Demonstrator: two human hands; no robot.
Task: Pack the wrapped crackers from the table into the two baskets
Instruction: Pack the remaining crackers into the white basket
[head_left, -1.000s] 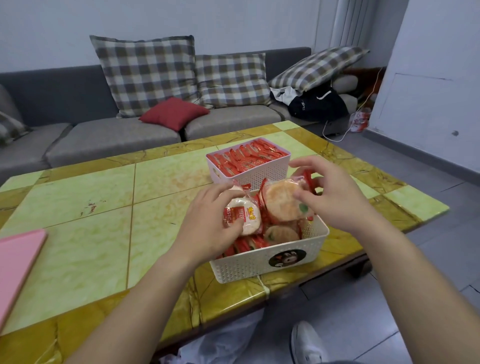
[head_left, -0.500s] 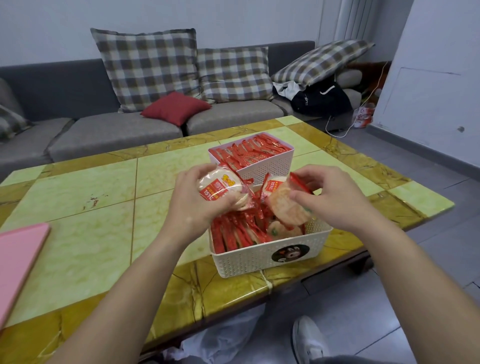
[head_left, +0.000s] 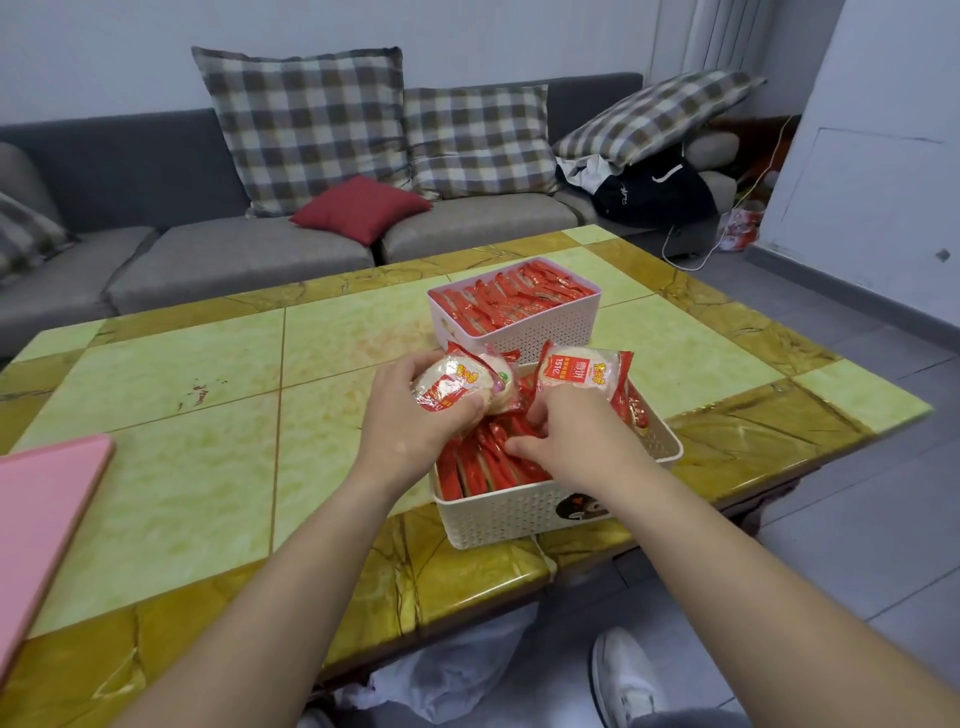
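Two baskets stand on the green and yellow table (head_left: 208, 447). The far pink basket (head_left: 540, 330) is full of red-wrapped crackers standing on edge. The near white basket (head_left: 519, 514) holds a row of red packs at its front. My left hand (head_left: 415, 431) grips a wrapped cracker pack (head_left: 462, 382) just above the white basket's left rim. My right hand (head_left: 576, 436) reaches into the white basket, fingers curled among the packs, with an upright cracker pack (head_left: 582, 371) rising behind it; the hand hides its lower part.
A pink flat object (head_left: 41, 519) lies at the table's left edge. A grey sofa (head_left: 234, 249) with plaid cushions and a red pillow (head_left: 358, 208) runs behind the table. A white shoe (head_left: 623, 680) and a plastic bag (head_left: 447, 680) are on the floor below the near edge.
My left hand lowered its cracker pack toward the white basket's left side. My right hand dropped into the basket, and a pack now stands upright behind it.
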